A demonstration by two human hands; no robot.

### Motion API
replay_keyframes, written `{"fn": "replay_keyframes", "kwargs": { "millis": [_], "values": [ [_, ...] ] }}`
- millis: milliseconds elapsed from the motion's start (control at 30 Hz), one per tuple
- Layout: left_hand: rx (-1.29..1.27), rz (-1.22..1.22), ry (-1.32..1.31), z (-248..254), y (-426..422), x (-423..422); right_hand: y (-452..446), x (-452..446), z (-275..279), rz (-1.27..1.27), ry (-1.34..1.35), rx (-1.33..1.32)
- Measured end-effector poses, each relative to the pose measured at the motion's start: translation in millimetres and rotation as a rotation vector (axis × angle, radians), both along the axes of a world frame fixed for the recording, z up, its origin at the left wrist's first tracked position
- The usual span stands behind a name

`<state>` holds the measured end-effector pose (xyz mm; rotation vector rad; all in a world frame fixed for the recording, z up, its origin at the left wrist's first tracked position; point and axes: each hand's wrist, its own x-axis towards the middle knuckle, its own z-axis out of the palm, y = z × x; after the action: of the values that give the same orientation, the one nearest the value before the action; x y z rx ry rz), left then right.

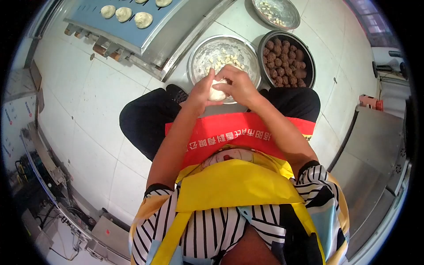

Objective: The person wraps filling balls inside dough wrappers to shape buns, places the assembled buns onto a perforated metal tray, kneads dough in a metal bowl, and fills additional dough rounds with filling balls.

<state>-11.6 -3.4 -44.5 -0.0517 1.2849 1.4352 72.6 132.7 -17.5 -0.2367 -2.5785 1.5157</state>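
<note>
A white ball of dough [217, 92] is held between my two hands, above the near side of a metal bowl [192, 66]. My left hand [202, 90] cups the dough from the left and below. The fingers of my right hand [239, 84] curl over its upper right side, pinching it. Small pale pieces of dough [226, 61] lie in the floury bowl. Just right of it stands a dark round pan [314, 66] filled with several brown balls of filling [282, 59].
At upper left, several shaped dough pieces [143, 20] sit on a blue belt [132, 35] with a metal frame. Another metal bowl [297, 17] with pale pieces stands at the top. Metal cabinets [366, 154] line the right; machinery [57, 185] is at left.
</note>
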Motion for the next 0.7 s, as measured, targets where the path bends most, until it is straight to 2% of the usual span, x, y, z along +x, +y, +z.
{"fn": "replay_keyframes", "kwargs": {
  "millis": [100, 133, 233, 267, 367, 467, 567, 600, 667, 700],
  "values": [
    [-0.007, 0.084, -0.187, -3, 3, 2, -3, 0, 17, 0.023, 0.036, 0.033],
    [0.025, 0.105, -0.239, -6, 1, 2, -6, 3, 41, -0.029, -0.129, 0.006],
    [0.041, 0.107, -0.329, -4, -3, 2, -1, 6, 18, -0.051, 0.058, 0.327],
    [0.038, 0.089, -0.346, -1, 0, 0, -3, 11, 13, 0.036, -0.158, 0.272],
    [0.043, 0.023, -0.277, 27, 7, 8, -20, 16, 7, -0.056, -0.022, 0.074],
    [-0.006, -0.051, -0.146, 29, 10, 9, -21, 14, 15, -0.133, -0.168, -0.049],
    [0.002, 0.022, -0.088, 25, 16, 15, -18, 12, -3, -0.217, -0.076, -0.325],
    [0.021, 0.065, -0.078, 28, 17, 16, -18, 8, -5, -0.195, 0.048, -0.261],
    [0.046, -0.021, -0.046, 35, 10, 12, -18, 2, -8, -0.156, 0.291, -0.128],
    [0.059, -0.066, -0.034, 40, 7, 10, -18, 6, -6, -0.181, 0.159, -0.207]
  ]
}}
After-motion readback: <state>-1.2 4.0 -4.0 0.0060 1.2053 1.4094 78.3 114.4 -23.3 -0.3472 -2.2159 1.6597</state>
